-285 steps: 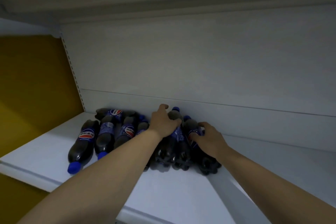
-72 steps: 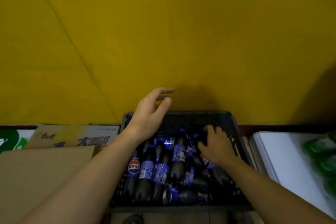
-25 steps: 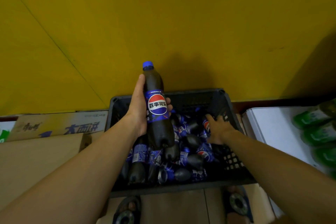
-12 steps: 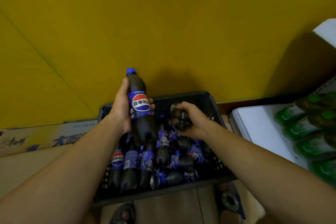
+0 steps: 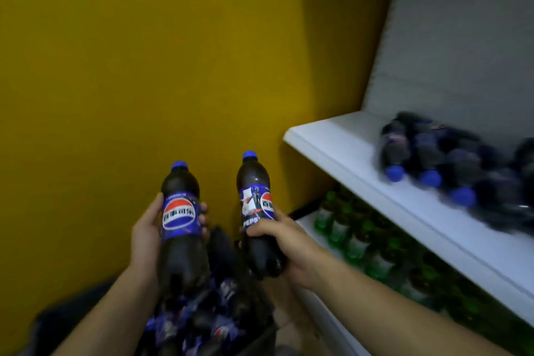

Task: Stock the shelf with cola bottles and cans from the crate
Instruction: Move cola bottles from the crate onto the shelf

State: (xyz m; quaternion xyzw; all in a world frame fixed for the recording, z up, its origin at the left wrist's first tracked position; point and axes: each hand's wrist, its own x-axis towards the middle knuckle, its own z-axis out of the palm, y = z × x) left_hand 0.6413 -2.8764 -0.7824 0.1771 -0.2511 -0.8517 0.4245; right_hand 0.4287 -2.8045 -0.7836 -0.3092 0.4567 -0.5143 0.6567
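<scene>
Both hands are clamped on cola: left hand (image 5: 144,235) wraps the left bottle (image 5: 180,228) and right hand (image 5: 284,243) wraps the right bottle (image 5: 257,212), each upright, cap up, above the crate (image 5: 202,324). The white shelf (image 5: 361,170) lies up and to the right of the hands, nearer the right hand; stocked bottles (image 5: 450,166) lie there flat, caps toward the shelf's front edge. Judgement: to match them, each long axis must tip from vertical to horizontal, right bottle likely first.
</scene>
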